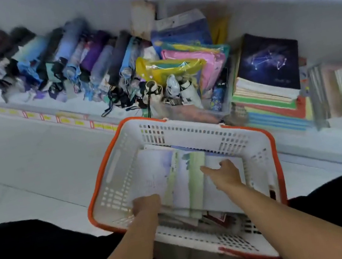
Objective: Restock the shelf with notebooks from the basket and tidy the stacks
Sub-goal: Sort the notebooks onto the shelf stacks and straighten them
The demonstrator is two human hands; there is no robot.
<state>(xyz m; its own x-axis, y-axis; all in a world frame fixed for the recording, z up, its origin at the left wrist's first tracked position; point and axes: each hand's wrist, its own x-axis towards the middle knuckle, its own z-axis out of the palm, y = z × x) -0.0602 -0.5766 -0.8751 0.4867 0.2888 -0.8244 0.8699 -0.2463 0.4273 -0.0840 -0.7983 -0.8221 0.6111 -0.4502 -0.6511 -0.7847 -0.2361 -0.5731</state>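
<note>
White plastic with an orange rim, the basket (pixel 125 159) is seen well stocked with pale notebooks (pixel 188 183), so restocking appears barely begun. Their near edge is gripped by the left hand (pixel 146 205), while the right hand (pixel 225 174) rests on them with loose fingers. The uneven shelf stack (pixel 272 89) remains to be tidied.

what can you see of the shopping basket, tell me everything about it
The shopping basket is white, plastic-looking, with slotted walls and an orange rim. It sits upright on the pale floor before the low shelf, between the person's knees. Pastel notebooks lie inside it, overlapping. The left hand grips the notebooks' near edge, and the right hand rests on top of them with fingers extended. Whether either hand touches the basket itself is unclear.
</note>
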